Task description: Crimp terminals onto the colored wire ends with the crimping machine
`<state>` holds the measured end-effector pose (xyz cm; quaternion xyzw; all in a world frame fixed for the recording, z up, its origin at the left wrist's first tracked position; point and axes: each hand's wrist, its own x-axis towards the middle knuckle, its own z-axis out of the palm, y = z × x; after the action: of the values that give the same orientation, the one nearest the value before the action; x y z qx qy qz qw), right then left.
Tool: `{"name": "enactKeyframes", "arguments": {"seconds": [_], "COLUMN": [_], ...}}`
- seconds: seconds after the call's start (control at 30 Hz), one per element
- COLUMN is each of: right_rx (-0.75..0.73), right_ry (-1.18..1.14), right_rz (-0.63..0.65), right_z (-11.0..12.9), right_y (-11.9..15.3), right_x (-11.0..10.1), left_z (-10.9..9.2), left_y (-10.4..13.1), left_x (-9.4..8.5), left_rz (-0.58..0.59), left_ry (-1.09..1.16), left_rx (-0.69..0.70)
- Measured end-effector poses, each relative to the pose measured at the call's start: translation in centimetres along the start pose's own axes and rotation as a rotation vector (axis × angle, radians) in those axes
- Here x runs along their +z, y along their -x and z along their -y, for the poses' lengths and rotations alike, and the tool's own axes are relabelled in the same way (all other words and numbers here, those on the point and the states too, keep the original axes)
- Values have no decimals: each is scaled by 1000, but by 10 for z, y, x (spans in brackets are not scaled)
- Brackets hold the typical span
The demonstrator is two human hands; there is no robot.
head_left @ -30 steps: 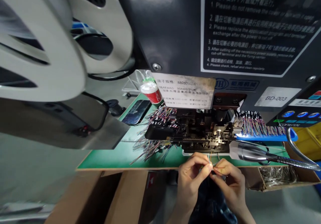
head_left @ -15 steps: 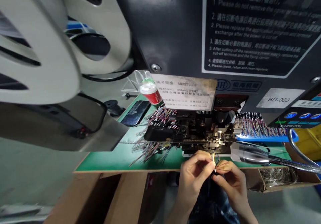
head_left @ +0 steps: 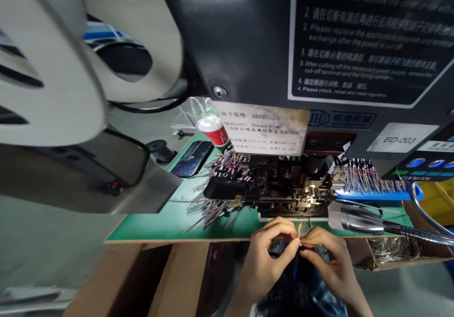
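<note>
Thin coloured wires rise between my two hands, just in front of the table edge. My left hand pinches them near their lower end, where a small pale tip shows. On the other side my right hand has thumb and forefinger closed on reddish-brown strands of the same wires. Beyond the hands stands the metal crimping head of a dark machine; the wires are apart from it.
Wire bundles lie left on the green table, near a phone and red cup. At right are a blue tray of wires, a flexible lamp and a cardboard box. A large reel hangs upper left.
Both hands have drawn slightly back from the crimping head with the wires. My left hand has turned a little, and the wires now fan apart more. The view has shifted slightly.
</note>
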<state>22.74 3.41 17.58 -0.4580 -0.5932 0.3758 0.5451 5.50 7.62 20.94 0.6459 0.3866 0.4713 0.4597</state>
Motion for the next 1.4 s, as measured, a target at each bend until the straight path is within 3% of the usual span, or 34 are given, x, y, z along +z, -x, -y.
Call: {"name": "enactKeyframes", "arguments": {"seconds": [0.13,0.23,0.33,0.43,0.5,0.63,0.73,0.87,1.17,1.27,1.4], "right_rx": [-147,-185,-123,3,59,84,72,31,39,-19,3], "right_ry": [128,168,83,-72,-209,-374,-388,-376,-265,-123,55], "right_rz": [184,230,79,-184,-295,-377,-411,-442,-299,-352,-424], "right_z": [10,14,11,2,-2,-1,6,14,2,0,-1], "right_y": [-11,-12,-5,7,12,15,11,6,10,8,8], "right_x": [-13,-17,-7,13,26,41,43,40,30,24,19], "left_z": [-7,-6,0,9,14,15,10,5,15,18,18], "left_y": [-1,1,3,7,9,12,14,18,14,17,20], "left_x": [-8,-10,-3,13,26,45,50,47,38,31,23], "left_rz": [95,149,61,-132,-244,-388,-419,-378,-178,-107,112], "left_ry": [-135,-151,-46,115,181,252,286,296,456,464,506], "left_rx": [31,37,52,70,82,115,113,65,-35,-161,-346]}}
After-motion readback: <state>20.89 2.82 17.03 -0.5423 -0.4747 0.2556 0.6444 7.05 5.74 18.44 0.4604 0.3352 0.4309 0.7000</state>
